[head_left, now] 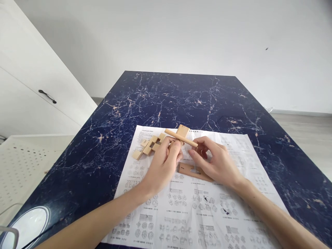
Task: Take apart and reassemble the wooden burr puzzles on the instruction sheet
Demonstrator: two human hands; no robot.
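One stick [183, 137] is pinched in the curled left hand [166, 157], above one sheet [160, 221]. Right hand [214, 160] is half-curled at the stick's end; grip can't be told. One slotted block [184, 169] is partly covered; notched blocks [148, 147] can't be counted.

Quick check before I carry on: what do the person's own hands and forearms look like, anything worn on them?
Both the left hand and right hand are ungloved, with no rings or watches visible. The left forearm and right forearm look slim; no sleeves show.
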